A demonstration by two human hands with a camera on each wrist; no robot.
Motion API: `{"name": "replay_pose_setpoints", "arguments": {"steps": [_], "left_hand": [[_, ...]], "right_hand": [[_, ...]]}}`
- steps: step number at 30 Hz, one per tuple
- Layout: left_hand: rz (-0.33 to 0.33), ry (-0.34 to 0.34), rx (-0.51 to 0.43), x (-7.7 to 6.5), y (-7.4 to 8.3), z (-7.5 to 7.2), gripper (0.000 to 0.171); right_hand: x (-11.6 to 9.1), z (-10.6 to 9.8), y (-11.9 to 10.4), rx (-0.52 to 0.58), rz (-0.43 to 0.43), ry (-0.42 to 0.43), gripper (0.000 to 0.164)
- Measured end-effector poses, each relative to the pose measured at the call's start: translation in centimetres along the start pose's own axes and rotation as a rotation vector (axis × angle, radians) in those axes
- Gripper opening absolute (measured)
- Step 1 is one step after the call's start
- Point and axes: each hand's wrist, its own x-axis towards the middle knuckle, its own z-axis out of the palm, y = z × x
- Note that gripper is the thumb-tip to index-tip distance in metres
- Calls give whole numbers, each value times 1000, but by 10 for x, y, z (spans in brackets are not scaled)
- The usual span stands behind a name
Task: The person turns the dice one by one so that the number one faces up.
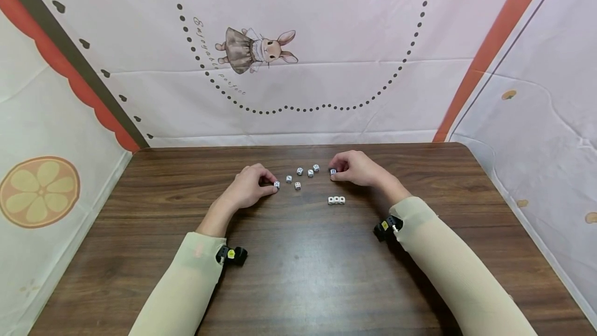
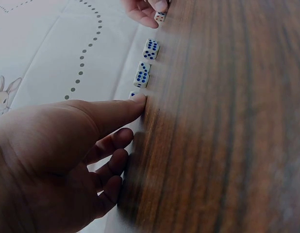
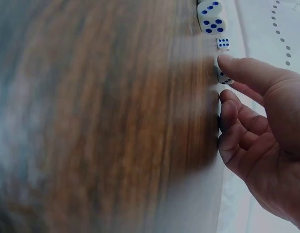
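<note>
My left hand (image 1: 248, 186) pinches a white die (image 1: 276, 184) between thumb and fingers at the left end of a loose scatter of dice. In the left wrist view the thumb covers most of that die (image 2: 133, 94). At the right end, my right hand (image 1: 358, 168) pinches another white die (image 1: 333, 171), whose dark pips show in the right wrist view beneath the thumb. Between the hands lie several loose dice, among them one die (image 1: 298, 185) with red pips facing up. Three dice (image 1: 336, 200) stand side by side in a short row, nearer me than the right hand.
The dice rest on a dark brown wood-grain table (image 1: 298, 274). Behind it hangs a pale printed cloth (image 1: 354, 25) with a rabbit picture, and similar cloth flanks both sides. A small black camera is strapped to each sleeved wrist.
</note>
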Motion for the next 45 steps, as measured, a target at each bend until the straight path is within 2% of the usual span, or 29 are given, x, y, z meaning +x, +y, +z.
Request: {"name": "replay_pose_setpoints", "arguments": {"steps": [10, 21, 40, 45], "left_hand": [[6, 3, -7, 1, 0, 0, 10], [9, 5, -9, -1, -1, 0, 10], [-3, 0, -8, -1, 1, -1, 11], [-5, 2, -7, -1, 0, 0, 10]], "right_hand": [[0, 1, 1, 31, 4, 13, 9], [-2, 1, -3, 80, 28, 29, 11], [-1, -1, 3, 51, 55, -1, 9], [0, 0, 4, 53, 50, 11, 15]]}}
